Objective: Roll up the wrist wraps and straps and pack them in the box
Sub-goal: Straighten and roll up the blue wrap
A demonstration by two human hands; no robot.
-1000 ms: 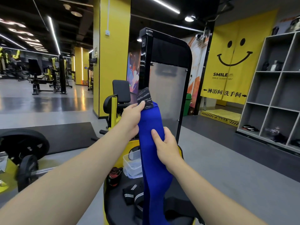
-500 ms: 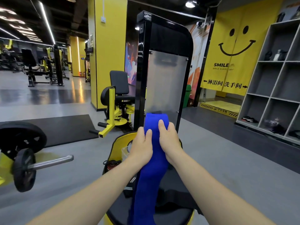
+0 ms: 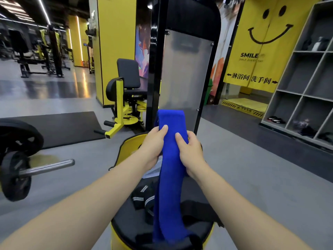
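Gripping the blue wrist wrap (image 3: 172, 159) by its left edge, left hand (image 3: 153, 143) closed on it, right hand (image 3: 189, 150) closed on its right edge, folded top upright, tail trailing onto the black bench (image 3: 126, 224), striped straps (image 3: 142, 195) lying near the bench's left edge.

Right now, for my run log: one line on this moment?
left hand: gripping blue wrap | right hand: gripping wrap | top: folded over | tail: on black seat

Your blue wrap (image 3: 169, 170) is matt woven cloth, slightly fuzzy. The seat pad (image 3: 129, 222) under it looks like matt black vinyl; the barbell sleeve (image 3: 48, 166) is smooth, shiny metal.
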